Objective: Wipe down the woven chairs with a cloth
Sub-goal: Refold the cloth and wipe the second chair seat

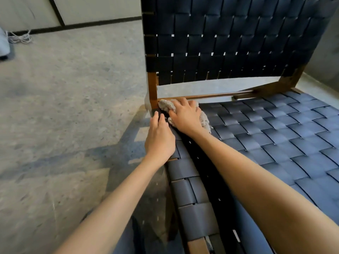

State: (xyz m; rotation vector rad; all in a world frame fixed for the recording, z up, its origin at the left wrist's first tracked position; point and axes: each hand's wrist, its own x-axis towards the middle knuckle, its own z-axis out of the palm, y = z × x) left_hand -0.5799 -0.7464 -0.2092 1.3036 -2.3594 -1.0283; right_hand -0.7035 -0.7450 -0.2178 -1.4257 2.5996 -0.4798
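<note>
A chair with a dark blue woven seat (pixel 275 136) and woven backrest (pixel 229 39) on a brown wooden frame (pixel 152 88) fills the right of the view. A crumpled beige cloth (pixel 166 105) lies at the seat's back left corner. My right hand (pixel 185 114) sits on top of the cloth, fingers curled over it, pressing it onto the straps. My left hand (pixel 159 138) rests flat on the seat's left edge just beside it, fingers fairly straight and holding nothing.
Grey speckled concrete floor (pixel 64 107) spreads to the left of the chair. A pale wall with a dark baseboard (pixel 82 24) runs along the back. A white object with loose cords (pixel 20 38) sits at the far left.
</note>
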